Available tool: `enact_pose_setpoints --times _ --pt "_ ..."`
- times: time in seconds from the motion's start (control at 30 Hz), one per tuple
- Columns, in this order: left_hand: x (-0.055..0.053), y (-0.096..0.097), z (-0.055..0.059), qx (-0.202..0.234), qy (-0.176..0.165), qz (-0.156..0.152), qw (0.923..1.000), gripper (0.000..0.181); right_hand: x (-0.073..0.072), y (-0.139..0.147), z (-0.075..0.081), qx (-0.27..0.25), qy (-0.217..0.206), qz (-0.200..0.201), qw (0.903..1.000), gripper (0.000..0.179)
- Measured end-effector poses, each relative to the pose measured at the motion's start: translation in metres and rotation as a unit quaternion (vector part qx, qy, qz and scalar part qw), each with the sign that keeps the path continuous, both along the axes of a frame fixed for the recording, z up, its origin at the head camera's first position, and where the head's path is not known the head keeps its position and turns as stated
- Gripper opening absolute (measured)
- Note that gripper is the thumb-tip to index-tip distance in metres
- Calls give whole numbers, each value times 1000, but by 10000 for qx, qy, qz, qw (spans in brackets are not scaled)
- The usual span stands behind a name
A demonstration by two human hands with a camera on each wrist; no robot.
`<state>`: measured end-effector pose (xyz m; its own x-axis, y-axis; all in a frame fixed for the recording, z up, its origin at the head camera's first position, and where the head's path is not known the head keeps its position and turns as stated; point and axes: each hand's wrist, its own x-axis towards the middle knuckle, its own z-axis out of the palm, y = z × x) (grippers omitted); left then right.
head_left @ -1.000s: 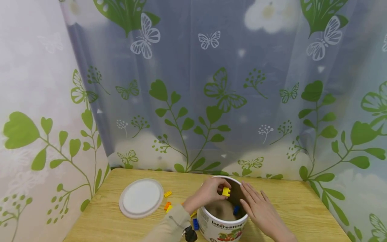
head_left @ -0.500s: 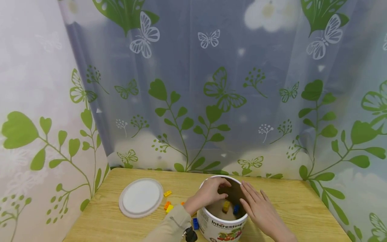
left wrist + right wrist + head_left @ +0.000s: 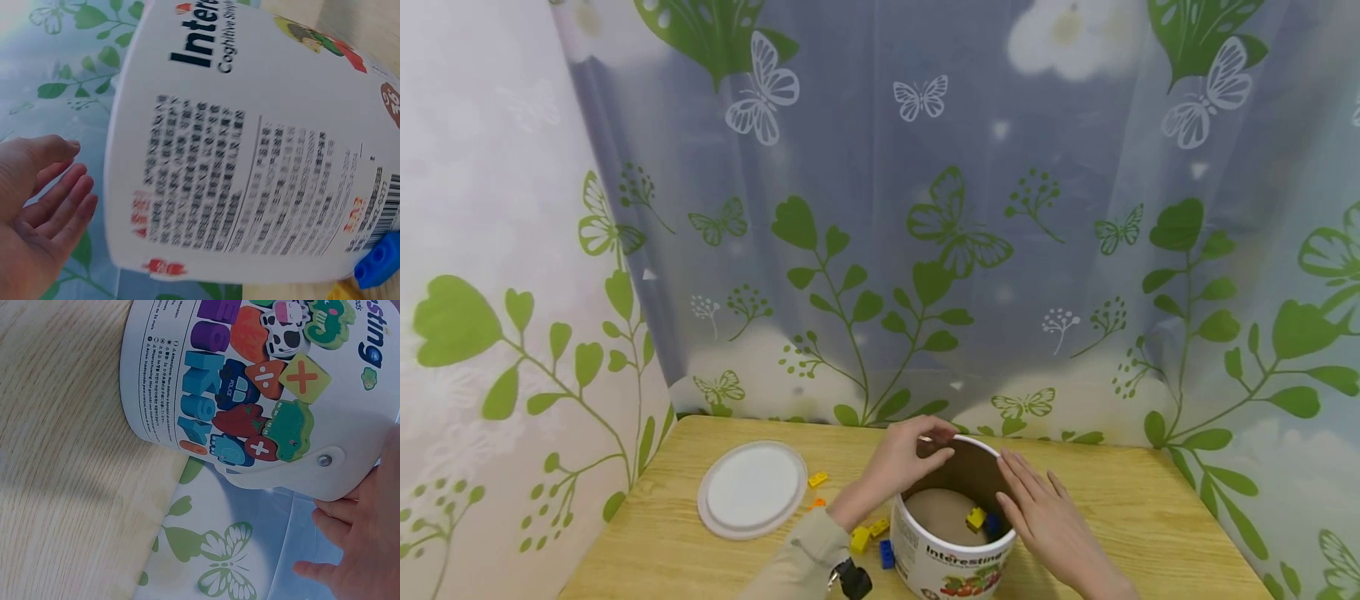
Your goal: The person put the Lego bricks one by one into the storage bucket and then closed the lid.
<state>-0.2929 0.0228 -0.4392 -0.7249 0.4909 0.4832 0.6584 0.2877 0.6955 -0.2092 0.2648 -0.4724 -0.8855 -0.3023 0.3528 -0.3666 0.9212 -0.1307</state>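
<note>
A white printed bucket (image 3: 917, 554) stands upright and uncovered, its side filling much of both wrist views. Inside, a yellow toy brick (image 3: 976, 519) and a blue toy brick (image 3: 992, 524) lie on the bottom toward the right. My left hand (image 3: 898, 458) hovers at the bucket's left rim with loosely bent fingers and holds nothing; the left wrist view shows this hand (image 3: 47, 206) beside the wall. My right hand (image 3: 1048, 521) rests straight fingers along the right rim. In the right wrist view, that hand (image 3: 362, 537) is near the handle's rivet.
Left of the bucket lie loose bricks: a blue one (image 3: 887, 554), a yellow one (image 3: 860, 540), an orange one (image 3: 817, 503) and another yellow one (image 3: 817, 479). A round white lid (image 3: 752, 489) lies flat on the wooden table (image 3: 647, 533). A patterned curtain (image 3: 865, 250) hangs behind.
My left hand let go of the yellow brick, which dropped into the bucket beside the blue one. That hand then moved up and left to the rim. The right hand stayed put.
</note>
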Motion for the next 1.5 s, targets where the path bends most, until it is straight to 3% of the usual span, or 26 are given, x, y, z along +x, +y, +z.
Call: enact_pose_setpoints --times 0.17,0.4,0.6,1.03,1.17,1.37,1.5 --pt "1 -18 4 326 58 55 9994 23 -1 0 1 -21 -55 -12 10000 53" --pt "3 -43 5 570 208 483 9970 28 0 -1 1 -59 -62 -8 10000 53" --pt "7 -66 -1 696 -21 784 9945 30 1 -2 0 -62 -38 7 10000 53" --pt "11 -115 -40 310 -383 1674 9847 30 1 -1 2 -74 -27 32 10000 53" --pt "14 -126 -52 210 -574 1794 9819 28 1 -1 2 -101 -42 26 9999 53" --pt "17 -137 -66 77 -830 1744 9811 25 1 -2 3 -126 -34 23 9999 53" --pt "18 -142 -77 -171 -778 1662 9829 26 1 -2 3 -96 -55 21 9999 53"
